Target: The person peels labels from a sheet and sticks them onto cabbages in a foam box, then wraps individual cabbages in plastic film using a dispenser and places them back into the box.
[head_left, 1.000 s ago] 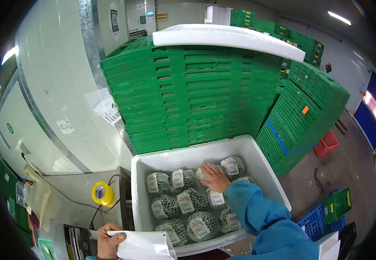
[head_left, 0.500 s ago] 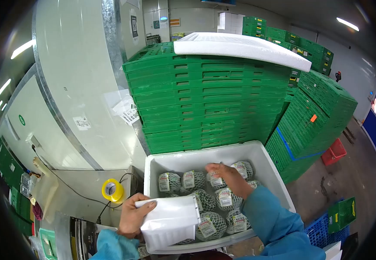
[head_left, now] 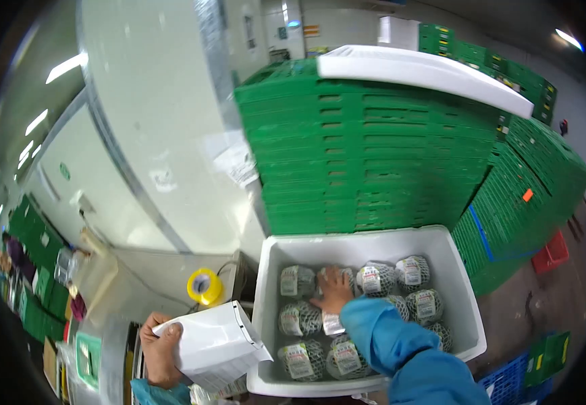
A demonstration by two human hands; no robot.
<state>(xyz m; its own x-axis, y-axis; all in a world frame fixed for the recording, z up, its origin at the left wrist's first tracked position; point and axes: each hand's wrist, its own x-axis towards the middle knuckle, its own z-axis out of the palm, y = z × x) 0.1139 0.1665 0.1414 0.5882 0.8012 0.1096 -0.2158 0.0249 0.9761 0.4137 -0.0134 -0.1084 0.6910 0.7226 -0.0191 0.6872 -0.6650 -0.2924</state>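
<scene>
My left hand (head_left: 160, 345) pinches a folded, glossy white paper strip (head_left: 215, 344) with small dark marks along its edge, held left of the foam box and partly over its rim. My right hand (head_left: 334, 291) reaches into the white foam box (head_left: 470, 317), fingers spread and resting on the netted, labelled packs in its middle. Several round packs in white mesh, such as the netted pack (head_left: 301, 359) at the front left, sit in rows with white printed labels facing up. My right hand and sleeve hide some of the packs.
Behind the box rises a tall stack of green crates (head_left: 367, 155) with a white foam lid (head_left: 421, 71) on top. More green crates (head_left: 529, 196) stand at right. A yellow tape roll (head_left: 205, 287) lies left of the box. A red basket (head_left: 551, 253) is on the floor.
The view has turned left, so the scene sits further right. My right hand has moved left across the packs and now rests on them. The paper strip has moved left and tilted.
</scene>
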